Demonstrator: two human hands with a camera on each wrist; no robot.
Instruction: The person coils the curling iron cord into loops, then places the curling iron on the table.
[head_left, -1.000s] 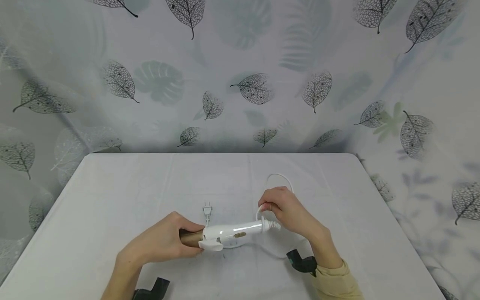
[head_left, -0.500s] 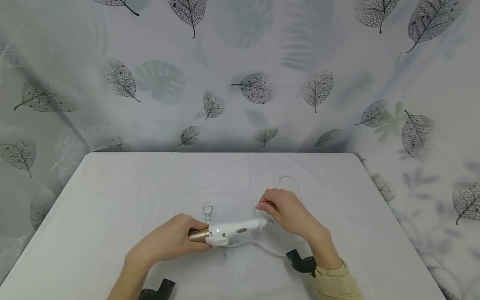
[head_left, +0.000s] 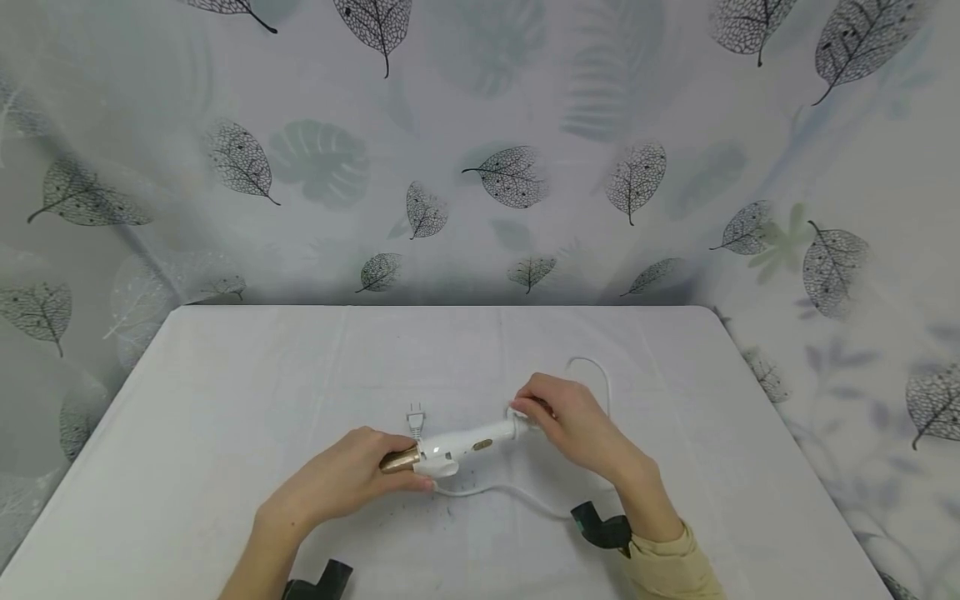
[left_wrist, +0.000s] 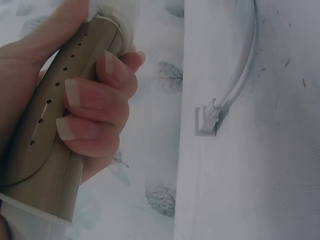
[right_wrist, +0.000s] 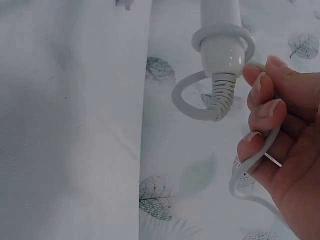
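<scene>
My left hand (head_left: 345,475) grips the gold barrel of a curling iron (head_left: 465,440). In the left wrist view its fingers curl round the barrel (left_wrist: 45,130), which has a row of small holes. The white handle points right, raised a little at that end. My right hand (head_left: 577,425) pinches the white power cord (right_wrist: 192,110) beside the handle's tail. The right wrist view shows the cord wound in a loop round the handle (right_wrist: 220,15), near the ribbed cord sleeve (right_wrist: 222,92). More cord runs across my right palm.
The two-pin plug (head_left: 416,422) lies on the white table (head_left: 300,358) behind the iron. A stretch of cord curves over the table in front, and another bends behind my right hand. A leaf-patterned curtain (head_left: 465,108) surrounds the table. Black wrist mounts (head_left: 602,528) sit on both arms.
My left hand has moved right with the curling iron, whose handle end now tilts farther up. My right hand stays near the same place, and the cord loop behind it has shifted right.
</scene>
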